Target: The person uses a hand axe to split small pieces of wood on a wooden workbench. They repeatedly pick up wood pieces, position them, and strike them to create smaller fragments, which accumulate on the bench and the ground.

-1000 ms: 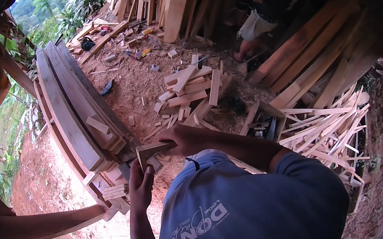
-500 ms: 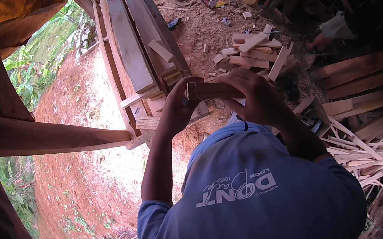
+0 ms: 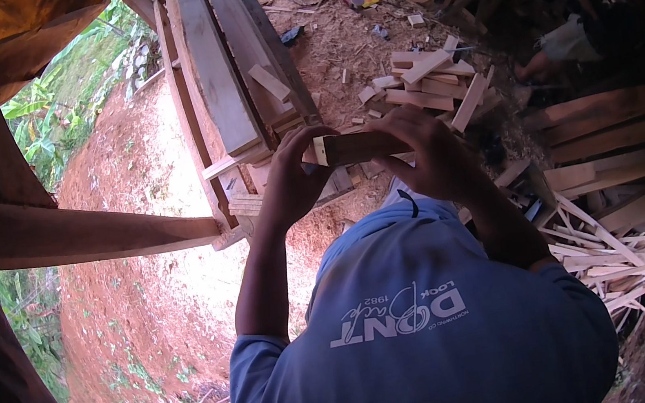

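Observation:
Between my two hands is a short rectangular wooden block (image 3: 364, 144), held up in front of my chest. My left hand (image 3: 298, 173) is curled around its left end, where a pale end face shows. On the right end, my right hand (image 3: 424, 146) grips from above, with fingers over the top and the thumb below. The block lies nearly level. Just beyond my left hand is a stack of long planks (image 3: 218, 76), with a small loose wood piece (image 3: 270, 83) resting on it.
Cut wood pieces (image 3: 433, 79) are heaped on the sawdust-covered ground ahead. At right lie stacked boards (image 3: 614, 164) and a pile of thin offcuts (image 3: 608, 268). A person (image 3: 564, 44) is in the shade at far right. A thick beam (image 3: 86, 222) crosses at left, before a bare earth slope.
The block has turned slightly in my hands, so more of its pale end face shows. My left hand has shifted a little around it, and both hands still hold it.

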The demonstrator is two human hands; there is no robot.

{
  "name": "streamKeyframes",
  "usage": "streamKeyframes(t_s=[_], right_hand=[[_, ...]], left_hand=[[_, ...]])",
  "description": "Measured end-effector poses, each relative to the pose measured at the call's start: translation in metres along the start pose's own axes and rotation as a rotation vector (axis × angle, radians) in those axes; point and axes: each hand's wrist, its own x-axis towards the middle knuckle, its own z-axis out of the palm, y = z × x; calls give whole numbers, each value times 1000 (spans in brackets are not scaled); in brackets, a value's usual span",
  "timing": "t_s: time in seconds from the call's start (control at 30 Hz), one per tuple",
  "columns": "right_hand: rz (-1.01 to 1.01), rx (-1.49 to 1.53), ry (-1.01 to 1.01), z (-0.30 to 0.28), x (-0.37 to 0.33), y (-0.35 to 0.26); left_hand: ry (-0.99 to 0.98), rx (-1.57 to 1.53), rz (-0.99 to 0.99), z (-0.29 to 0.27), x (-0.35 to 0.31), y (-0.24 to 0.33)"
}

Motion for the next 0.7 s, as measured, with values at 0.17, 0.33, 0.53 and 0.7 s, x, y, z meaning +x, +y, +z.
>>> streamKeyframes(t_s=[0.17, 0.33, 0.53, 0.7], right_hand=[[-140, -169, 123, -1, 5, 19], [-53, -14, 314, -6, 12, -5], [-174, 25, 346, -11, 9, -30], [-217, -13, 364, -9, 11, -28]], left_hand=[[-173, -44, 3, -9, -2, 19], [116, 95, 57, 15, -9, 27], [355, 131, 181, 37, -6, 31], [452, 279, 287, 33, 0, 34]])
